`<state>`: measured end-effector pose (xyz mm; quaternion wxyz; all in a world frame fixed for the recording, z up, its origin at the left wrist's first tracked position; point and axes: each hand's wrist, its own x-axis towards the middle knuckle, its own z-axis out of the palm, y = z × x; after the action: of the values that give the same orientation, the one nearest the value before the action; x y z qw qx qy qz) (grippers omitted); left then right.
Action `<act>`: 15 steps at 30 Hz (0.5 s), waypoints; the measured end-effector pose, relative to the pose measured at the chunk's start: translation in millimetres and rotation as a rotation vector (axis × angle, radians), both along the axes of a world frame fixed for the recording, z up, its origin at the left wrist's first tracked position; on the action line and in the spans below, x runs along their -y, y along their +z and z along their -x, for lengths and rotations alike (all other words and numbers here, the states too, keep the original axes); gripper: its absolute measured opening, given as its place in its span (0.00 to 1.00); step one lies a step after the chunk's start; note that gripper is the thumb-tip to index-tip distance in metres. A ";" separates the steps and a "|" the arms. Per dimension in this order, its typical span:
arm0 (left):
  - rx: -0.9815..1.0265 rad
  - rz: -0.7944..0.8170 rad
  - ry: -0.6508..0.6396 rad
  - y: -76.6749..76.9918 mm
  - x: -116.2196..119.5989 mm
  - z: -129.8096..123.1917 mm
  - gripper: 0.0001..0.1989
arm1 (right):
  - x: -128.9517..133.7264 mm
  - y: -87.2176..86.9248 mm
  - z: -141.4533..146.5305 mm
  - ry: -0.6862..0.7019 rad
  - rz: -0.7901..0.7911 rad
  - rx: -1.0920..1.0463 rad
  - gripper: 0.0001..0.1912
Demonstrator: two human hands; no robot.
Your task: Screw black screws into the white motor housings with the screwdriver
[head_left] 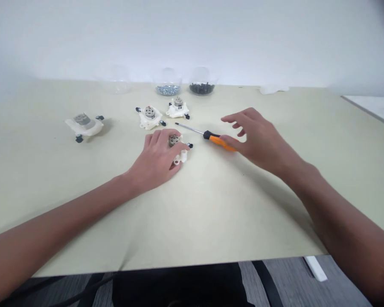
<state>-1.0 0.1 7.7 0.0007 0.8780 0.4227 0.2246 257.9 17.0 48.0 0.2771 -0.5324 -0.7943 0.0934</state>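
Along the far edge of a pale cream tabletop, against a white wall, stand three clear, rounded plastic-looking bowls. Small silvery-blue metal pieces, probably screws, cover the bottom of the middle bowl. Small black pieces make a slightly higher heap in the right-hand bowl. The left-hand bowl is so faint against the wall that its contents cannot be made out.

Nearer, at the centre of the table, the person's left hand is curled over a white moulded-plastic part with a round grey metal motor. Its fingers are bent closely around the part, holding it against the tabletop.

To the right, the person's right hand is loosely open, thumb and fingers spread well apart. The thumb overlaps the handle of an orange-and-black screwdriver with a slim metal shaft, its tip pointing left; whether they touch cannot be told.

Three similar white motor parts lie beyond the left hand: one far left, two close together in front of the bowls.
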 end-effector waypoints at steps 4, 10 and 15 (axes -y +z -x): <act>0.063 0.116 -0.071 7.3 0.4 0.9 0.24 | -6.4 -7.7 -21.7 -0.034 0.086 0.215 0.25; 0.224 0.222 0.042 4.6 -6.1 -2.7 0.22 | -17.6 0.4 -20.1 0.023 0.013 0.020 0.15; 0.291 0.286 0.094 3.2 -11.0 -2.4 0.14 | -40.7 63.6 -4.0 0.122 -0.262 -0.419 0.14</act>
<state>1.4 11.2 10.9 0.1759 0.8066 0.4859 0.2868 262.0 57.6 111.6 0.4963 -0.4123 -0.7554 0.1147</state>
